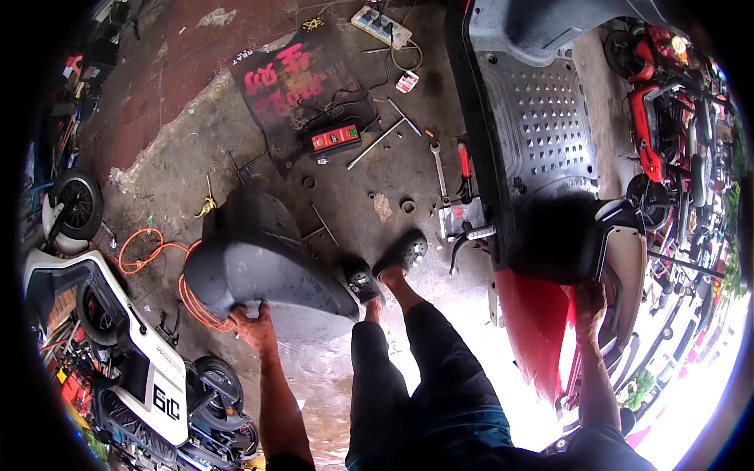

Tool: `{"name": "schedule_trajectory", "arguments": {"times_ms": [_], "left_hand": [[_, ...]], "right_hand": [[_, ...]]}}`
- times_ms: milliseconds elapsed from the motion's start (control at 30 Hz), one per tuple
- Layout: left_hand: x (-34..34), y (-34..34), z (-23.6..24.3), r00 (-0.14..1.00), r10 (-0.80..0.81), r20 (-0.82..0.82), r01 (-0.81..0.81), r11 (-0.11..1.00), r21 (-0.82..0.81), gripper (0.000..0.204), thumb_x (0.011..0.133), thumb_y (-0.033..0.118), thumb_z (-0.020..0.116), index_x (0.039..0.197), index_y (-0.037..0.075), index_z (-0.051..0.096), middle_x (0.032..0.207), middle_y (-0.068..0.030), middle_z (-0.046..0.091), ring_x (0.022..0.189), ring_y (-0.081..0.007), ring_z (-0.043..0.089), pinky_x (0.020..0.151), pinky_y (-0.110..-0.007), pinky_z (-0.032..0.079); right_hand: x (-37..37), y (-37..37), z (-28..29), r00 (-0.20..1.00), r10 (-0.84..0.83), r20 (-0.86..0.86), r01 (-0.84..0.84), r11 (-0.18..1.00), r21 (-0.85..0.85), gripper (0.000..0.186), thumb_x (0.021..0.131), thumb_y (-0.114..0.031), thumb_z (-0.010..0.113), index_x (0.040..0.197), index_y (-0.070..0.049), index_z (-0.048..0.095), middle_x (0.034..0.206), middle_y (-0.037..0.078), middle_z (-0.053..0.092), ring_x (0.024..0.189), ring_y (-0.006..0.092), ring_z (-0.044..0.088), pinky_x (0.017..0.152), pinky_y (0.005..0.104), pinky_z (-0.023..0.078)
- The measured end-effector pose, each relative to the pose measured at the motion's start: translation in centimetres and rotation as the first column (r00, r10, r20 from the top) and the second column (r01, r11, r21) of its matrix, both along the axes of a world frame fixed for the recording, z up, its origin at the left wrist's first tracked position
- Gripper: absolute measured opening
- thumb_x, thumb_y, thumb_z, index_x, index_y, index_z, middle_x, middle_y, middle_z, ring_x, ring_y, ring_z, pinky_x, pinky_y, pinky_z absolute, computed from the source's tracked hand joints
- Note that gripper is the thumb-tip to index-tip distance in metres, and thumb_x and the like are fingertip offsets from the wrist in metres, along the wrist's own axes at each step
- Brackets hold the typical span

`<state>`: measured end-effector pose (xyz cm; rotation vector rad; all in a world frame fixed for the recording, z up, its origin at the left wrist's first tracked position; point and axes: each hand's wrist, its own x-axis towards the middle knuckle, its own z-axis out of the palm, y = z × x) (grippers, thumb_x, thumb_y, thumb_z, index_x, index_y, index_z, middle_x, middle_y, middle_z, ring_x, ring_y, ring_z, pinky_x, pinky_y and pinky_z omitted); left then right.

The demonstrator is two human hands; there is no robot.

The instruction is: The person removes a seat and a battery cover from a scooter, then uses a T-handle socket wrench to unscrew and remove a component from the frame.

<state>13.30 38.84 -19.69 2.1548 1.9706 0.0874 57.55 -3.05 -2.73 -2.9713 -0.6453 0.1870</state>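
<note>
My left hand (pixel 255 326) grips the near edge of a large dark grey plastic scooter panel (pixel 259 263), a curved shell resting on the floor left of my feet. To the right stands a scooter with a studded grey footboard (pixel 550 118) and red bodywork (pixel 534 322). My right hand (pixel 589 304) is closed at the near edge of a black box-shaped part (pixel 558 239) above the red bodywork. Deep shadow hides most of that part and some of my fingers. A beige inner panel (pixel 624 267) lies just right of this hand.
Between panel and scooter lie a wrench (pixel 438 169), a red-handled tool (pixel 464 165), a T-handle (pixel 385 133) and a metal ring (pixel 408 206). Farther off are a red-and-black charger (pixel 335 139) and a power strip (pixel 382 27). An orange hose (pixel 149 250) and a white scooter (pixel 149 369) are at left.
</note>
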Motion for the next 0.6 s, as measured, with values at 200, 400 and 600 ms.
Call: {"name": "schedule_trajectory", "arguments": {"times_ms": [200, 400, 600], "left_hand": [[-0.9, -1.3, 0.1, 0.755, 0.515, 0.406, -0.347, 0.839, -0.419, 0.073, 0.069, 0.038, 0.075, 0.125, 0.005, 0.044, 0.121, -0.0105, 0.050, 0.097, -0.0246, 0.051, 0.070, -0.039, 0.045], [0.7, -0.7, -0.4, 0.680, 0.604, 0.416, -0.465, 0.794, -0.393, 0.062, 0.074, 0.030, 0.073, 0.118, -0.009, 0.051, 0.113, -0.0183, 0.059, 0.096, -0.0296, 0.056, 0.086, -0.038, 0.042], [-3.0, 3.1, -2.2, 0.795, 0.500, 0.343, -0.343, 0.837, -0.425, 0.059, 0.074, 0.030, 0.072, 0.115, -0.009, 0.054, 0.116, -0.0217, 0.058, 0.101, -0.0351, 0.056, 0.090, -0.040, 0.041]], "right_hand": [[0.6, -0.3, -0.7, 0.984, 0.154, 0.093, -0.133, 0.971, -0.201, 0.010, 0.072, -0.010, 0.064, 0.081, -0.012, 0.059, 0.078, 0.007, 0.055, 0.072, 0.0241, 0.055, 0.059, 0.0355, 0.047], [0.0, -3.1, -1.7, 0.998, 0.030, -0.058, -0.026, 0.997, 0.073, 0.017, 0.071, -0.005, 0.064, 0.086, -0.011, 0.061, 0.080, 0.006, 0.056, 0.073, 0.0243, 0.053, 0.062, 0.0343, 0.046], [0.4, -2.0, -1.0, 0.986, -0.058, -0.154, 0.083, 0.984, 0.157, 0.012, 0.080, -0.016, 0.061, 0.089, -0.008, 0.060, 0.077, 0.004, 0.056, 0.068, 0.0182, 0.052, 0.060, 0.0316, 0.044]]}}
